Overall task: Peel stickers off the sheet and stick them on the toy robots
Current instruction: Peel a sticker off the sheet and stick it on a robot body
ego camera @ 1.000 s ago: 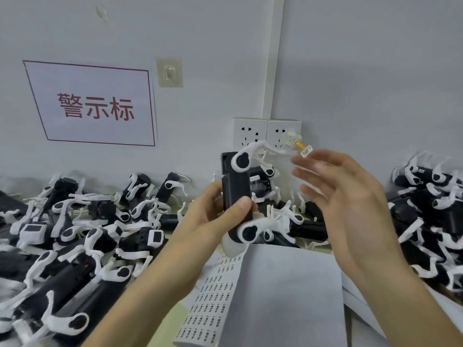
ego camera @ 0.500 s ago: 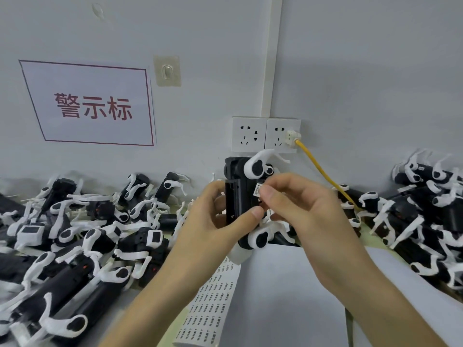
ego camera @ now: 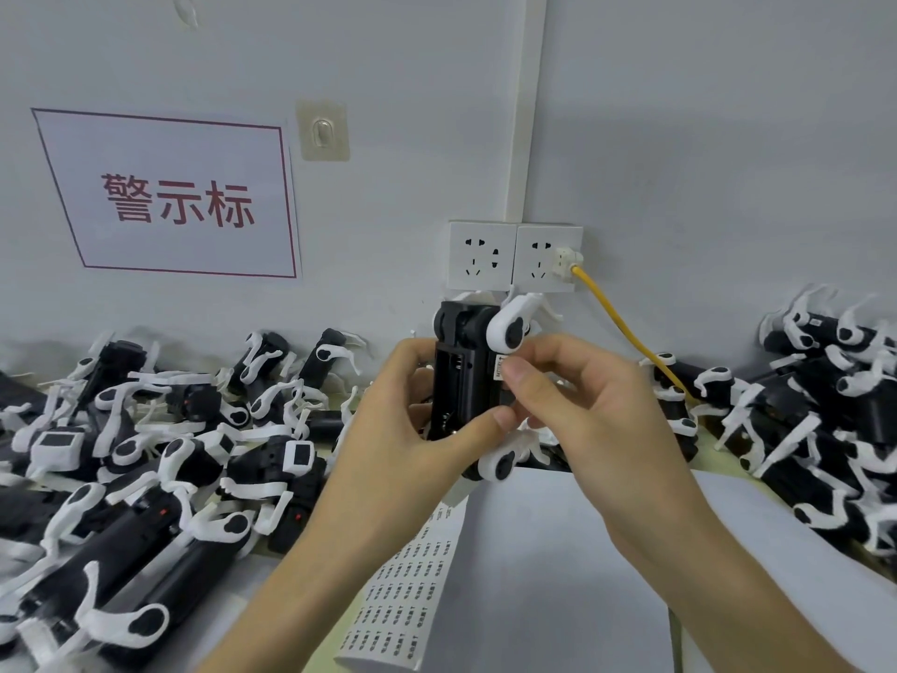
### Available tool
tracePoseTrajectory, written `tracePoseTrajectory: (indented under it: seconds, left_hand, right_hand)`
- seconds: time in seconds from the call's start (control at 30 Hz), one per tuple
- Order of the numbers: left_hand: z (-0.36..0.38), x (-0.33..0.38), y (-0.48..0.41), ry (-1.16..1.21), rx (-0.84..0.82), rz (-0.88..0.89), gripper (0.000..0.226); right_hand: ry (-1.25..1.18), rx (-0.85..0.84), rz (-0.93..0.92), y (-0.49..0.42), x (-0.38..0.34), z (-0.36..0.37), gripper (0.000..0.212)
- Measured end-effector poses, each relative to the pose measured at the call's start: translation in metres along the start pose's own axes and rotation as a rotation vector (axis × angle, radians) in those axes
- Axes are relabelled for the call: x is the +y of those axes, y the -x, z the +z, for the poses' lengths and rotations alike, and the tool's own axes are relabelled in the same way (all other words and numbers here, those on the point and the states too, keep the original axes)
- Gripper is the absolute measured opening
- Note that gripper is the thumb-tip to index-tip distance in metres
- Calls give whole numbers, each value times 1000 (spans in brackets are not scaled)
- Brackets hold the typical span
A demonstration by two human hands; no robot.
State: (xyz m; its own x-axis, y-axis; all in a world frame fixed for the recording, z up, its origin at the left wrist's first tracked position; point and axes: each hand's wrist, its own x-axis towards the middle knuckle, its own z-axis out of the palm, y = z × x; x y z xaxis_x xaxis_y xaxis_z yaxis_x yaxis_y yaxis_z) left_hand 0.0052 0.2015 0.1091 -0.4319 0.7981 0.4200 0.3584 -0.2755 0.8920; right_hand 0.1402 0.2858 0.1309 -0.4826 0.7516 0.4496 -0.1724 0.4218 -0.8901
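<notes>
Heaps of toy robots flank both grips. The sticker sheet lies below them. The left grip curls round an upright toy robot; the right grip pinches a small sticker against its side.

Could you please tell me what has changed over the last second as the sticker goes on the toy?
The right hand came down and left from beside the white wall socket, carrying the small white sticker, and now pinches it against the side of the black-and-white plastic toy robot. The left hand kept gripping the toy upright; the white paper sticker sheet stayed where it lay.
</notes>
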Motion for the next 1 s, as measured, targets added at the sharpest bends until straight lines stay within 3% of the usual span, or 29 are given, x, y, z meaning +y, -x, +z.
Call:
tracePoseTrajectory:
  seconds: [0.43,0.63,1.0]
  left_hand:
    - [1,1,1,-56,28,9,42]
    - [2,3,3,-66,48,28,54]
    - [5,7,7,-117,104,75,55]
  right_hand:
    - [13,15,-26,1,2,1,9]
    - [-15,48,-22,2,4,4,10]
    - [-15,78,-27,4,9,7,9]
